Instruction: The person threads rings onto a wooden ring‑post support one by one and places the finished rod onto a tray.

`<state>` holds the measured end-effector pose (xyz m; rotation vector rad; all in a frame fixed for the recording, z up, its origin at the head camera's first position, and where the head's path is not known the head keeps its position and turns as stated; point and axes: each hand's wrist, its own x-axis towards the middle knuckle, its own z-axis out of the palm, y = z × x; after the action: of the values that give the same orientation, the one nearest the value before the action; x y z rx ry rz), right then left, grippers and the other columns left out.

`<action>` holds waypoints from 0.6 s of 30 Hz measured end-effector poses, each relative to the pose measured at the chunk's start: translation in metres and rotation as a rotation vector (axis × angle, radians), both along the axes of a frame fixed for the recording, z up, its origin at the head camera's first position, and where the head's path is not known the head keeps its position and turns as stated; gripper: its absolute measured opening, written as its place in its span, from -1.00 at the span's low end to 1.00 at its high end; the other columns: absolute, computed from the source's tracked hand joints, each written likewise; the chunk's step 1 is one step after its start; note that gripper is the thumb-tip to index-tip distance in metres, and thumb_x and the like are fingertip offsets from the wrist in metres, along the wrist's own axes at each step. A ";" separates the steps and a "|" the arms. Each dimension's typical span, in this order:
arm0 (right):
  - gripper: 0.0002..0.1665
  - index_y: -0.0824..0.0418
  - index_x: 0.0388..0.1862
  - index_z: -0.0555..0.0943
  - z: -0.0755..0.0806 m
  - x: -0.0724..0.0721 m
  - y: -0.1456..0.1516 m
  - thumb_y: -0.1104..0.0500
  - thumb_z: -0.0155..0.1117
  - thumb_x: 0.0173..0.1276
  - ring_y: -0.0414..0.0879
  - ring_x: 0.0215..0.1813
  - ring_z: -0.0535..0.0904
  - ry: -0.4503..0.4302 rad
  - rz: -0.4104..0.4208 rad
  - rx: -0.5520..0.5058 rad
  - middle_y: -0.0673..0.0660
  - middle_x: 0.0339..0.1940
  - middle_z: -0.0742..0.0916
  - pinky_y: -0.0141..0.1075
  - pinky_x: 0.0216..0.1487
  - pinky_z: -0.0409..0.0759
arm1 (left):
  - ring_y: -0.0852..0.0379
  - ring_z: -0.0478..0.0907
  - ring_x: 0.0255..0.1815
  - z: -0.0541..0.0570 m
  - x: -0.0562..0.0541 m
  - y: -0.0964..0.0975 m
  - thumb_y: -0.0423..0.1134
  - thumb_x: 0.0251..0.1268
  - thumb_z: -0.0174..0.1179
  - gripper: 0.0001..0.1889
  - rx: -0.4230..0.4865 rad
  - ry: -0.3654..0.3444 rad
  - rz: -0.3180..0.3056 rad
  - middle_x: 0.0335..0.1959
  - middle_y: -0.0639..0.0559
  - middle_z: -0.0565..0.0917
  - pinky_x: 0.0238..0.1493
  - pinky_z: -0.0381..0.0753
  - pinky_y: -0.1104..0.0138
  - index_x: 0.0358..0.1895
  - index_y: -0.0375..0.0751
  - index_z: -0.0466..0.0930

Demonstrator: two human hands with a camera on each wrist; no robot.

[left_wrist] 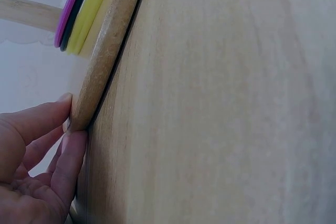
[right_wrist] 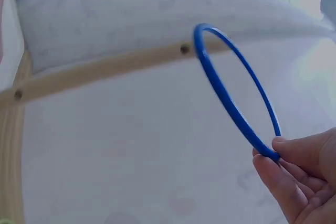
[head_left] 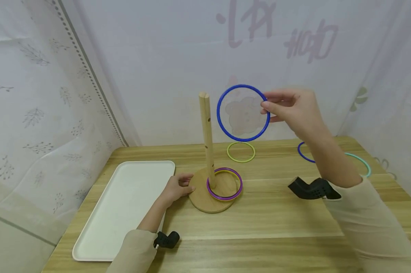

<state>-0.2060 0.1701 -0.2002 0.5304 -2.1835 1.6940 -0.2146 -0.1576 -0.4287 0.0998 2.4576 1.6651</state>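
My right hand pinches a blue ring by its right side, thumb against fingers. The ring is held up in the air, to the right of the top of a wooden post. In the right wrist view the far end of the blue ring overlaps the post. My left hand grips the edge of the round wooden base with thumb and fingers. Around the foot of the post lie a purple ring, a dark ring and yellow rings, stacked.
A white tray lies on the table at the left, beside my left forearm. Behind the stand rests a yellow-green ring. Another blue ring and a turquoise ring lie at the right, partly behind my right forearm.
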 end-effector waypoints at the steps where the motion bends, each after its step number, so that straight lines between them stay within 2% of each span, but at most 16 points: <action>1: -0.69 0.34 -0.14 0.65 0.004 0.001 -0.006 0.22 0.36 0.13 -0.11 -0.35 0.67 0.024 0.012 -0.032 0.17 -0.39 0.72 -0.30 -0.38 0.61 | -0.05 0.43 -0.02 0.000 0.000 0.000 -0.48 0.05 0.28 -0.51 -0.003 0.003 0.000 -0.02 -0.25 0.48 -0.21 0.58 0.35 0.13 -0.40 0.45; 5: -0.70 0.38 -0.15 0.65 0.015 0.002 -0.027 0.29 0.36 0.12 -0.11 -0.37 0.66 0.060 0.061 -0.137 0.18 -0.41 0.71 -0.33 -0.40 0.61 | -0.04 0.44 -0.03 -0.001 0.000 0.000 -0.49 0.05 0.28 -0.51 -0.007 0.013 -0.001 -0.04 -0.25 0.49 -0.21 0.57 0.36 0.12 -0.41 0.46; 9: -0.67 0.42 -0.11 0.62 0.016 -0.005 -0.040 0.29 0.34 0.14 -0.11 -0.36 0.66 0.026 0.076 -0.126 0.16 -0.41 0.71 -0.32 -0.38 0.62 | -0.04 0.44 -0.04 -0.002 0.000 0.000 -0.49 0.05 0.28 -0.52 -0.004 0.012 -0.002 -0.03 -0.24 0.49 -0.19 0.57 0.34 0.12 -0.41 0.46; 13: -0.66 0.40 -0.08 0.61 0.004 -0.014 -0.045 0.25 0.32 0.18 -0.13 -0.34 0.66 -0.047 0.056 -0.058 0.09 -0.41 0.72 -0.27 -0.34 0.62 | -0.03 0.45 -0.04 -0.002 0.000 0.000 -0.49 0.04 0.28 -0.53 -0.018 0.025 -0.005 -0.03 -0.23 0.50 -0.11 0.54 0.31 0.11 -0.41 0.48; 18: -0.65 0.37 -0.06 0.61 -0.022 -0.022 -0.041 0.21 0.31 0.20 -0.11 -0.31 0.66 -0.147 0.040 0.015 0.16 -0.36 0.73 -0.26 -0.33 0.63 | -0.05 0.45 -0.04 0.001 0.001 0.000 -0.50 0.04 0.28 -0.53 -0.022 0.033 -0.001 -0.04 -0.24 0.51 -0.11 0.54 0.30 0.10 -0.42 0.48</action>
<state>-0.2284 0.1295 -0.2224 0.4701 -2.3026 1.7910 -0.2138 -0.1578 -0.4275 0.1267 2.4980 1.6489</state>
